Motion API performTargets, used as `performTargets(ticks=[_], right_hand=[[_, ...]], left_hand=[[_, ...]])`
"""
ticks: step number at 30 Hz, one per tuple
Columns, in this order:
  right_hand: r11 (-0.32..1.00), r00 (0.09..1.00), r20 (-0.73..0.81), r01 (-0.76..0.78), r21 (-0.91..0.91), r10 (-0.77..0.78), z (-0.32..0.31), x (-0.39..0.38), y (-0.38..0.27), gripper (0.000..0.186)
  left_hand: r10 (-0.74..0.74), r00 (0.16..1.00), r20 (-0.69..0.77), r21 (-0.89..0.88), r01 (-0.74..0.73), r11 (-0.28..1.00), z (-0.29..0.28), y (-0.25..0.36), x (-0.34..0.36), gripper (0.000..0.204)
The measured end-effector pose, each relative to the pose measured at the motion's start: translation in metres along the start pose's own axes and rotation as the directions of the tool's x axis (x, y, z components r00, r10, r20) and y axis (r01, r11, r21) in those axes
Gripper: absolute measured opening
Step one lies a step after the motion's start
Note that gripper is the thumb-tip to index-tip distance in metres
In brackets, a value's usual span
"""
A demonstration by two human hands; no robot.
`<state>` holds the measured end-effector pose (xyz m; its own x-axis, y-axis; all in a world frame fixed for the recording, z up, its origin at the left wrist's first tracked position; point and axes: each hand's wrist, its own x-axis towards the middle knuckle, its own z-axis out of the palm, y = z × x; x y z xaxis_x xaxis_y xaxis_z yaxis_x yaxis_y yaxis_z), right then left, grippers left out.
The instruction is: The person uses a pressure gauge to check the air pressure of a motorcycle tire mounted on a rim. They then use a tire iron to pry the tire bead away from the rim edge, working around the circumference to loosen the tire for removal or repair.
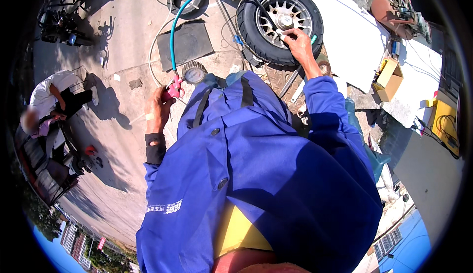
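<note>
My left hand (pixel 157 109) is closed around a pink tire inflator gun (pixel 175 86). A round dial gauge (pixel 193 72) sits beside the gun. From the gun a teal hose (pixel 173 36) arcs up and turns black as it curves over to the wheel (pixel 280 24), a black tire on a spoked silver rim. At the rim, the fingers of my right hand (pixel 300 48) pinch the hose's end, just below the hub. Those fingers partly hide the end, and whether it sits on a valve I cannot tell.
A loose small tire (pixel 188 0) and a dark mat (pixel 185 43) lie on the concrete. Beyond the wheel are a white sheet (pixel 352 31), an open cardboard box (pixel 389 79) and a reddish air compressor (pixel 389 14). At the left, another person (pixel 51 95) sits by a vehicle.
</note>
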<state>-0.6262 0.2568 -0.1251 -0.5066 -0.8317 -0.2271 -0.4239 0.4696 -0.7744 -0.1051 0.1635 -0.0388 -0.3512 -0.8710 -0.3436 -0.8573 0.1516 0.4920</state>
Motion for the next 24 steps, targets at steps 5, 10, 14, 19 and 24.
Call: performTargets(ticks=[5, 10, 14, 19, 24], right_hand=[[0.999, 0.999, 0.018, 0.035, -0.009, -0.035, 0.002, -0.002, 0.001, 0.02], [0.986, 0.988, 0.062, 0.149, -0.072, -0.144, 0.0, 0.0, -0.011, 0.018], [0.996, 0.995, 0.053, 0.089, 0.02, -0.09, -0.001, -0.006, -0.004, 0.019], [0.999, 0.999, -0.003, 0.039, -0.029, -0.039, 0.002, 0.005, 0.0, 0.019], [0.997, 0.996, 0.032, 0.082, 0.008, -0.082, 0.002, -0.015, 0.001, 0.017]], left_hand=[[0.011, 1.0, -0.003, 0.013, -0.011, 1.0, 0.0, 0.0, 0.0, 0.053], [-0.005, 1.0, 0.015, 0.006, 0.005, 1.0, 0.001, 0.0, 0.0, 0.055], [0.04, 0.999, -0.01, 0.034, -0.04, 0.999, 0.002, -0.001, 0.0, 0.054], [0.008, 1.0, 0.017, 0.033, -0.008, 0.999, 0.001, 0.007, 0.003, 0.055], [-0.019, 1.0, 0.017, -0.009, 0.019, 1.0, 0.001, 0.002, 0.003, 0.058]])
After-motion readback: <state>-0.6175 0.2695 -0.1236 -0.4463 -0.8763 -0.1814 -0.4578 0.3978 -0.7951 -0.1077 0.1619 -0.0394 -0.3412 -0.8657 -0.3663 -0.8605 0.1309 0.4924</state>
